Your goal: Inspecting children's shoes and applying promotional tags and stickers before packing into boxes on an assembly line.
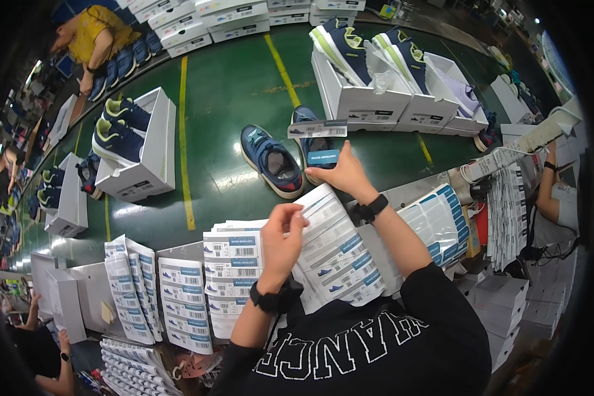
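Observation:
A pair of navy shoes (272, 162) with pale soles and touches of red rests on the green table in front of me. My right hand (343, 173) is at the heel of the right-hand shoe, its thumb and fingers closed on a label sticker (318, 129). That sticker has a barcode part and a blue part, and it overlaps the shoe. My left hand (284, 241) has curled fingers and hovers by the left edge of a stack of label sheets (340, 254). Whether anything small sits in those fingers is hidden.
More label sheets (185, 303) lean along the near table edge. White boxes holding shoes stand at left (142, 178) and far right (356, 99). Stacked shoe boxes (234, 16) line the back. A person in yellow (102, 33) handles shoes at far left. A pale pipe (521, 142) crosses at right.

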Demonstrator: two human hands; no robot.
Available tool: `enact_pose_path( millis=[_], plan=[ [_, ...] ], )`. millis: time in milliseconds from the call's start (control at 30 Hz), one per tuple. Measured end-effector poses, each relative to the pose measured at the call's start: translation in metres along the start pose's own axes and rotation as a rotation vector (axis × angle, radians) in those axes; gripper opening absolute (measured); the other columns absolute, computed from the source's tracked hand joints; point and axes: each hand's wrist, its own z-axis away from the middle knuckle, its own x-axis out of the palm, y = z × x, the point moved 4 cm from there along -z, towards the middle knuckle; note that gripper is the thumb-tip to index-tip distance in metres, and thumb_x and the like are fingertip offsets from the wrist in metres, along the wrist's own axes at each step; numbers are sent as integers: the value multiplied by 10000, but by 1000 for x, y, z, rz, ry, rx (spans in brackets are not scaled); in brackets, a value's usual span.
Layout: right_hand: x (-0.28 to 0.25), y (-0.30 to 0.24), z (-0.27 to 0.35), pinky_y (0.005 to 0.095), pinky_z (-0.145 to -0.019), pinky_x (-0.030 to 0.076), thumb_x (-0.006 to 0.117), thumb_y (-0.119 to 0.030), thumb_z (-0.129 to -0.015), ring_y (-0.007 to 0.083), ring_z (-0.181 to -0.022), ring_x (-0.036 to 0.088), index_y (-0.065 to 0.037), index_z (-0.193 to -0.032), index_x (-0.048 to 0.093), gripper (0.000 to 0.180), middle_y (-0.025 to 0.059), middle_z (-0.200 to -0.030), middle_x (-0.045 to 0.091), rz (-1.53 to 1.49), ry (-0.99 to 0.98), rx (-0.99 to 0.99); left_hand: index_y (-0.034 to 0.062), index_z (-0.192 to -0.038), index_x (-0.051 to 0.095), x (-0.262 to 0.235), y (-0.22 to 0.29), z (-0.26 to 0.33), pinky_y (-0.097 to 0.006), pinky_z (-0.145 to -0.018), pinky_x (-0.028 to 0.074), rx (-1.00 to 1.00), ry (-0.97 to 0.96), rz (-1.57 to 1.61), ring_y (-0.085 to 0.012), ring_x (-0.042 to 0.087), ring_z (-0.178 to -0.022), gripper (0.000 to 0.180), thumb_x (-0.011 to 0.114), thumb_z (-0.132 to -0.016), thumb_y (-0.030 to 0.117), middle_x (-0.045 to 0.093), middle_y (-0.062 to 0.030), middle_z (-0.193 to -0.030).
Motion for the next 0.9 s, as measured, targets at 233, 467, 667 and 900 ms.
enact_pose_path(
  millis=[233,467,667,900],
  plan=[
    [-28,31,3,262,-715,511,817,-204,-720,146,-798,652,93,-977,654,426,87,-891,689,-847,-31,161,8,-1194,600,-17,58,-1,-284,-673,527,241,-26,-588,-160,667,-733,317,653,-901,119,692,-113,-951],
    [-109,-23,166,319,-853,527,856,-184,-634,239,-971,685,110,-1257,485,782,191,-1096,677,-344,141,-318,101,-1489,362,4,79,1,-308,-856,491,-35,-281,-165,-238,634,-1081,551,449,-1037,403,555,-173,-1340],
    [-70,-3,262,408,-897,537,839,-234,-616,394,-1041,651,127,-1248,483,810,279,-1230,587,44,32,-429,11,-1425,417,25,41,77,-279,-799,489,-301,-390,-99,-118,556,-864,470,464,-1039,274,639,-88,-1029],
    [-55,17,282,438,-927,529,847,-414,-669,454,-1116,611,111,-1269,483,877,331,-1277,544,88,3,-499,-14,-1360,475,20,11,99,-264,-795,483,-393,-243,82,-98,561,-886,413,484,-1033,237,626,-46,-991]
  ],
)
